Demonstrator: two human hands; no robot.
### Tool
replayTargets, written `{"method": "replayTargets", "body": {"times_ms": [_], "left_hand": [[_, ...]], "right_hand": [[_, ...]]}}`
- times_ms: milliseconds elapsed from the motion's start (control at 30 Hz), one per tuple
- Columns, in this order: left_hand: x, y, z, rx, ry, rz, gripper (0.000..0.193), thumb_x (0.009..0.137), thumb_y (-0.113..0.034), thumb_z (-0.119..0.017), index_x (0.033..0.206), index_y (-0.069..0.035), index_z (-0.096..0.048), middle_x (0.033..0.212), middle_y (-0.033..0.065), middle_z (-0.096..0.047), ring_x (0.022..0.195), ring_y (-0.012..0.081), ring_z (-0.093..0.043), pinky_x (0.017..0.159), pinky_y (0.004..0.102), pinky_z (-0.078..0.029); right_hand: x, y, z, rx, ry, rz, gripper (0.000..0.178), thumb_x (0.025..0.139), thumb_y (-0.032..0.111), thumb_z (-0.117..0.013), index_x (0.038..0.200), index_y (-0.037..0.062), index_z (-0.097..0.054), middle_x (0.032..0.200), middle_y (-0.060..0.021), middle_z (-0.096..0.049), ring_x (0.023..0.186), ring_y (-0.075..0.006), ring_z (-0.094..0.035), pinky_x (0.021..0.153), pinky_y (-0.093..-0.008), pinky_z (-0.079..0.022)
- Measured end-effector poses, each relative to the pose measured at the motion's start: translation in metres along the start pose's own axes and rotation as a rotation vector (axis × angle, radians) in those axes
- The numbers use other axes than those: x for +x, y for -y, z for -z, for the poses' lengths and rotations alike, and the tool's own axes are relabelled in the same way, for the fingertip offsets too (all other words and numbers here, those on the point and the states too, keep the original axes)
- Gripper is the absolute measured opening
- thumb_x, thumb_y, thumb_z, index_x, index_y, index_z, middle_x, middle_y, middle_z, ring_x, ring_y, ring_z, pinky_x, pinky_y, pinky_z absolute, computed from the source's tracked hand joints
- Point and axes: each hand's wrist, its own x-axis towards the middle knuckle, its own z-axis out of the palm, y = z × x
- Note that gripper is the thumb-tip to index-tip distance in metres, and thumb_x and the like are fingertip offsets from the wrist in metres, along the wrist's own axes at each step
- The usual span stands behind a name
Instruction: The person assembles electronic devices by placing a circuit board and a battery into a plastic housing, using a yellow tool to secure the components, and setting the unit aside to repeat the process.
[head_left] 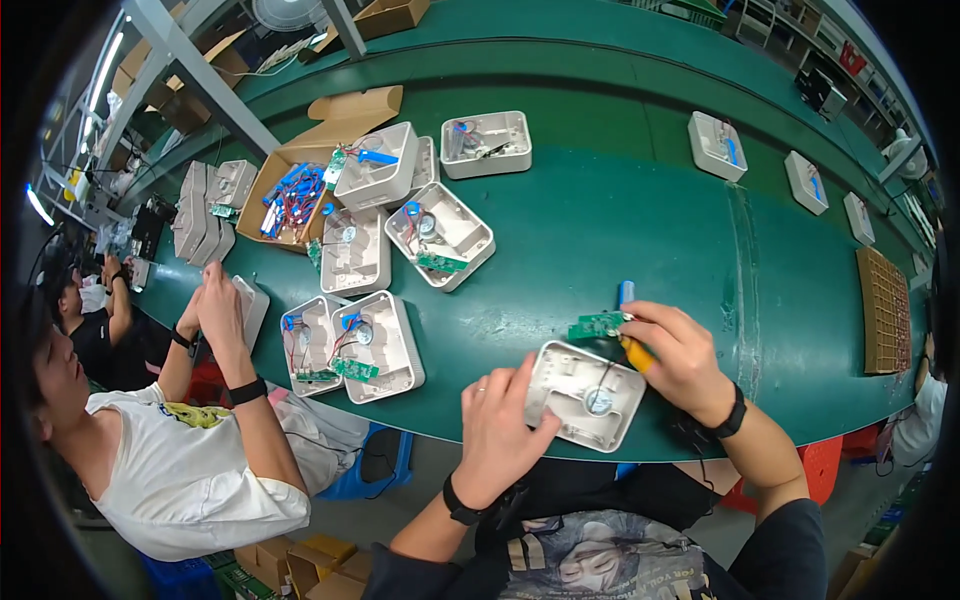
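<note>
A white plastic housing lies at the near edge of the green table, with a round metal part and thin wires inside. My left hand grips its left side, thumb over the rim. My right hand is closed around a yellow-handled tool at the housing's right far corner. What kind of tool it is cannot be made out, as the fingers cover part of it. Just beyond the housing is a green circuit board, by my right fingertips. Past it stands a blue cylindrical battery.
Several similar housings with boards, such as one housing, lie to the left. A cardboard box holds blue batteries with wires. More housings, including one housing, sit far right, beyond a brown slotted tray. A co-worker sits at left.
</note>
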Motion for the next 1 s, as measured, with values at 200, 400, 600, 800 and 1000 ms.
{"method": "replayTargets", "body": {"times_ms": [200, 400, 600, 800, 1000], "left_hand": [[-0.022, 0.008, 0.007, -0.268, -0.096, -0.132, 0.054, 0.089, -0.023, -0.079, 0.138, -0.004, -0.068, 0.127, 0.0147, -0.071, 0.119, 0.0343, -0.065, 0.106, 0.0466, -0.044], [-0.042, 0.014, 0.025, -0.424, -0.118, -0.145, 0.052, 0.087, -0.022, -0.083, 0.134, -0.005, -0.07, 0.127, 0.0132, -0.072, 0.116, 0.0318, -0.068, 0.104, 0.0449, -0.046], [-0.002, 0.036, -0.005, -0.39, -0.147, -0.209, 0.042, 0.083, -0.019, -0.087, 0.122, -0.006, -0.075, 0.118, 0.0119, -0.077, 0.108, 0.0311, -0.072, 0.101, 0.0435, -0.048], [0.042, 0.047, -0.044, -0.362, -0.109, -0.19, 0.043, 0.078, -0.012, -0.088, 0.119, -0.006, -0.076, 0.113, 0.0121, -0.078, 0.103, 0.0308, -0.073, 0.1, 0.0442, -0.049], [0.043, 0.053, -0.067, -0.358, -0.142, -0.223, 0.037, 0.075, -0.008, -0.088, 0.11, -0.005, -0.076, 0.113, 0.0115, -0.077, 0.101, 0.031, -0.073, 0.096, 0.044, -0.052]], "right_hand": [[0.011, 0.032, 0.025, 0.18, 0.251, 0.035, 0.027, 0.079, -0.002, -0.083, 0.102, 0.0042, -0.07, 0.119, -0.0145, -0.076, 0.097, -0.0359, -0.073, 0.083, -0.0445, -0.06], [0.028, 0.084, 0.026, 0.18, 0.457, 0.058, 0.028, 0.078, 0.0, -0.082, 0.102, 0.0035, -0.068, 0.126, -0.0152, -0.071, 0.104, -0.0366, -0.067, 0.09, -0.0453, -0.056], [0.035, 0.044, 0.002, 0.033, 0.534, 0.154, 0.025, 0.081, 0.008, -0.079, 0.103, 0.0056, -0.069, 0.132, -0.0125, -0.068, 0.11, -0.0347, -0.064, 0.097, -0.0448, -0.052], [0.029, -0.011, -0.02, -0.06, 0.628, 0.182, 0.019, 0.087, 0.014, -0.073, 0.103, 0.0056, -0.072, 0.13, -0.0103, -0.069, 0.117, -0.0279, -0.065, 0.102, -0.0413, -0.05], [0.016, -0.017, -0.024, -0.097, 0.662, 0.145, 0.021, 0.084, 0.013, -0.072, 0.103, 0.0036, -0.074, 0.129, -0.0099, -0.069, 0.118, -0.027, -0.065, 0.101, -0.0412, -0.052]]}}
